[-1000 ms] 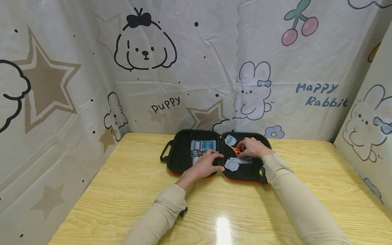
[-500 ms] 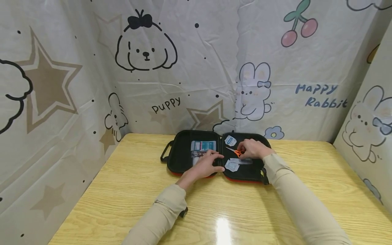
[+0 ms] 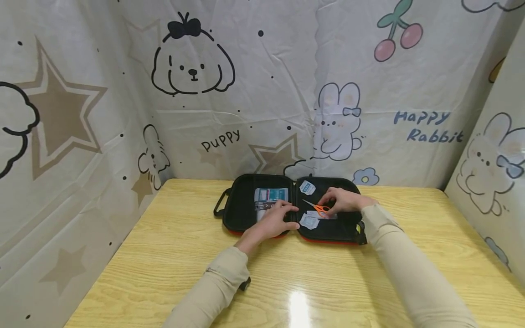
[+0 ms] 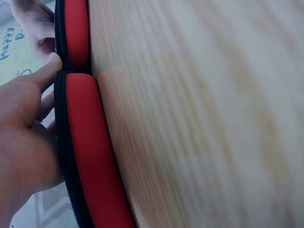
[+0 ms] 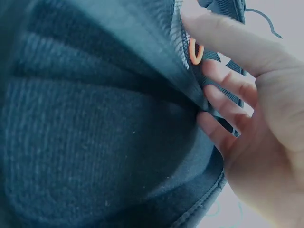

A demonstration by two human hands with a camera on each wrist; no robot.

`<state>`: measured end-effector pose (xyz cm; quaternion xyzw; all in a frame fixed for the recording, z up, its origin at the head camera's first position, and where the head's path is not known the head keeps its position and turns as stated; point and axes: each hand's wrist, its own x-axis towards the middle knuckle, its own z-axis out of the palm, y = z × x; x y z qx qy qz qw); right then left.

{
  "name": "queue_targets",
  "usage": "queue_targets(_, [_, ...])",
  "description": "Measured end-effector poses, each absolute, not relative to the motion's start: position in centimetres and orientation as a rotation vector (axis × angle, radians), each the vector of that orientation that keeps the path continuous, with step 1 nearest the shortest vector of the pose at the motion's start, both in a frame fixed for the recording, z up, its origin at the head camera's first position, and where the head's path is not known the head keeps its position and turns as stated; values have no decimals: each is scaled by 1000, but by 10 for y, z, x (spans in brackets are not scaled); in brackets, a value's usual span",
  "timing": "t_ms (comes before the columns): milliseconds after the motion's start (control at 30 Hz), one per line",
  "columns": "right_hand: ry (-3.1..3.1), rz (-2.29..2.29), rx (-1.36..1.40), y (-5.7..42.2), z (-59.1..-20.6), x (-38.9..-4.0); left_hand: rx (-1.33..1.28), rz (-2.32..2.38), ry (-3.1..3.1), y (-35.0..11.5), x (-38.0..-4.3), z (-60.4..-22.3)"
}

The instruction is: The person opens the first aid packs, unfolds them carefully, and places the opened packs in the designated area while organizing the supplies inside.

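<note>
Wood table (image 3: 164, 255) carries the open black case (image 3: 242, 214), red shell outside (image 4: 90, 156), lying flat at 12 o'clock from us, near the far edge. Left half holds a packet (image 3: 270, 194); right half holds sachets at its 11 o'clock (image 3: 307, 187) and 7 o'clock (image 3: 309, 221).

Our left hand (image 3: 272, 222) rests over the hinge, fingers nearly straight on the left half's lining and near rim, pinning it, gripping nothing.

Our right hand (image 3: 343, 200) sits in the right half, fingertips touching the orange scissors (image 3: 317, 208). We cannot tell whether the fingers actually pinch the handle or just rest on it.

Handling, our judgement: scissors are light, rigid, pointed at 10 o'clock, smooth plastic loops. Take them by the loops, not the blades. Case is semi-stiff with soft lining, likely slides on the glossy table unless pinned.
</note>
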<state>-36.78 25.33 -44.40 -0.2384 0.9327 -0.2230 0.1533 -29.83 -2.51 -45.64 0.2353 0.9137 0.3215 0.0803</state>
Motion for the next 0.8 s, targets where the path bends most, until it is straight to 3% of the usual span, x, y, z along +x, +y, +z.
queue_targets(800, [2708,-604,-797,256,-444,-366,706,971,2725,-27,-299,-457])
